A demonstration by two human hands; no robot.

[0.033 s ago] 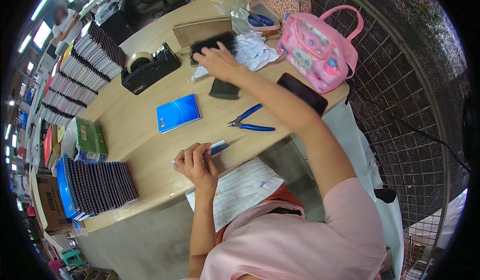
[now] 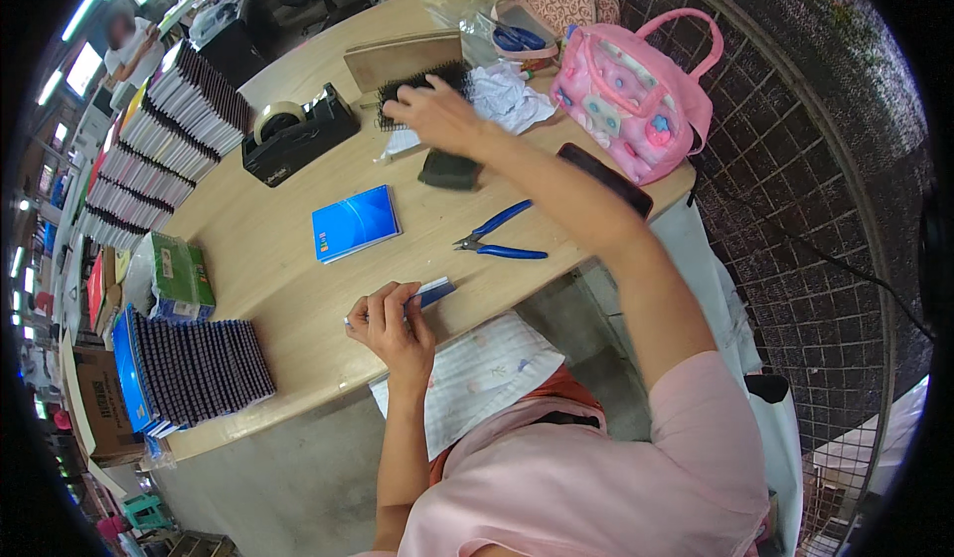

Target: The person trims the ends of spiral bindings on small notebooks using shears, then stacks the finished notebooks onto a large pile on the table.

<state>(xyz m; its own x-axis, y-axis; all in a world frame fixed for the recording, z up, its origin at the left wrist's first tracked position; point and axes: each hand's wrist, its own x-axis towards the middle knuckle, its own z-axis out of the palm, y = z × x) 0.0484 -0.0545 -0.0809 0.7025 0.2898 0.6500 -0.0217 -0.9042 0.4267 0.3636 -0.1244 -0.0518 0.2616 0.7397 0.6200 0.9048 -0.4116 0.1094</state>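
While a thin blue-and-white piece (image 2: 435, 293) is pinched between the curled fingers and thumb of the left hand (image 2: 396, 328) at the lower centre, black bristly pieces (image 2: 452, 75) at the upper centre are reached by the right hand (image 2: 437, 120). Its fingers are loosely bent and partly spread; whether anything is gripped there cannot be told.

The left hand is placed just inside the table's near edge, which is seen slanting up from lower left to right. Bare room is left between the blue notebook (image 2: 356, 224) at the centre and the coil-bound stack (image 2: 204, 368) at lower left. To the right, movement is bounded by the cutters (image 2: 512, 253), the phone (image 2: 603, 174) and the pink bag (image 2: 636, 95).

The pale wooden table (image 2: 268, 279) is also occupied by a black tape dispenser (image 2: 316, 130) at upper left. Dark wire mesh (image 2: 795, 189) is seen along the right side, grey floor (image 2: 298, 468) below.

Compared with the earlier frame, more of the phone is covered by the right forearm, and the small dark block (image 2: 449, 170) is seen slightly higher.
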